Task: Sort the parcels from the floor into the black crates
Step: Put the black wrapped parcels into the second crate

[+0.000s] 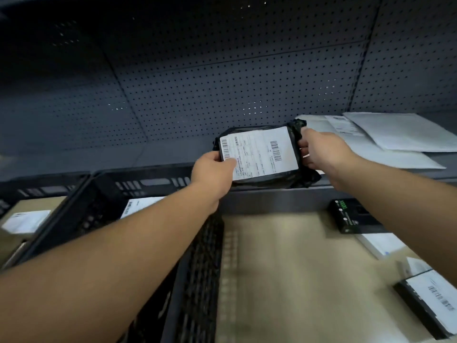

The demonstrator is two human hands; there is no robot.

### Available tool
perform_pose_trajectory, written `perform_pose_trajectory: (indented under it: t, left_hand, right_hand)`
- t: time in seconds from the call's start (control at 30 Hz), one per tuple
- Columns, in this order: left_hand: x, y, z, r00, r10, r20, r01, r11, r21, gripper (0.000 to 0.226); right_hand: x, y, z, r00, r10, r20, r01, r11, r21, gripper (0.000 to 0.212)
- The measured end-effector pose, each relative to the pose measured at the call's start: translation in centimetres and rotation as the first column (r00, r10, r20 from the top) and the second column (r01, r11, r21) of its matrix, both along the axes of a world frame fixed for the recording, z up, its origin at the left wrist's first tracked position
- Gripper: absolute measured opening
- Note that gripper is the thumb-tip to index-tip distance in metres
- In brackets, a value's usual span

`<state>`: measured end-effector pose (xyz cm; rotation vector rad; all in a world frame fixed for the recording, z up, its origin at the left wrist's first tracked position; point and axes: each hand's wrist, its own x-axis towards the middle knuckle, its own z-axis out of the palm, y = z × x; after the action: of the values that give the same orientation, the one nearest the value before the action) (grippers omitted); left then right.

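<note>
A black plastic-wrapped parcel (262,154) with a white shipping label faces up over the front edge of a dark shelf. My left hand (212,169) grips its left end, thumb on the label. My right hand (319,151) grips its right end around the bunched plastic. A black crate (138,184) stands below to the left with a labelled parcel (136,205) inside. A second black crate (37,188) at far left holds a brown box (27,216) with a white label.
White padded envelopes (395,134) lie on the shelf to the right. A perforated dark panel (222,82) backs the shelf. On the floor at the right lie a black box with green print (351,216), a white parcel (380,243) and a black labelled parcel (430,300).
</note>
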<state>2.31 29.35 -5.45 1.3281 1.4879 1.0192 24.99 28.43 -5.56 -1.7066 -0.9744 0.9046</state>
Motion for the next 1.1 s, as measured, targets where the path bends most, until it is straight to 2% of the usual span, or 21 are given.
perform_pose_trajectory:
  t: [0.1, 0.23, 0.57, 0.67, 0.8, 1.0, 1.1]
  left_hand:
    - [-4.0, 0.7, 1.8, 0.999, 0.043, -0.029, -0.042, 0.999, 0.023, 0.012]
    - [-9.3, 1.6, 3.9, 0.991, 0.1, -0.085, -0.097, 0.995, 0.036, 0.017]
    - [-21.9, 2.5, 4.2, 0.942, 0.249, -0.224, -0.243, 0.969, 0.051, 0.029]
    - [-24.2, 2.4, 2.4, 0.926, 0.294, -0.237, -0.296, 0.955, 0.025, 0.034]
    - [-26.3, 2.5, -0.3, 0.906, 0.322, -0.275, -0.338, 0.941, -0.015, 0.034]
    - [-28.3, 3.4, -3.3, 0.875, 0.251, -0.415, -0.303, 0.951, -0.063, 0.028]
    - [-28.9, 4.2, -4.4, 0.863, 0.215, -0.457, -0.291, 0.951, -0.102, 0.024]
  right_hand:
    - [-3.7, 0.6, 1.3, 0.997, 0.055, -0.052, -0.052, 0.997, 0.058, 0.043]
    - [-8.8, 0.9, 2.9, 0.99, 0.135, -0.04, -0.132, 0.988, 0.08, 0.059]
    - [-20.7, 0.9, 3.0, 0.941, 0.332, 0.063, -0.336, 0.939, 0.072, 0.058]
    - [-23.5, 1.2, 2.4, 0.921, 0.38, 0.091, -0.381, 0.924, 0.0, 0.052]
    - [-26.5, 1.1, 0.8, 0.891, 0.44, 0.109, -0.427, 0.896, -0.124, 0.022]
    - [-30.2, 2.3, -2.2, 0.892, 0.444, 0.088, -0.413, 0.878, -0.243, 0.029]
    - [-32.0, 3.2, -2.9, 0.903, 0.429, -0.001, -0.411, 0.865, -0.289, 0.038]
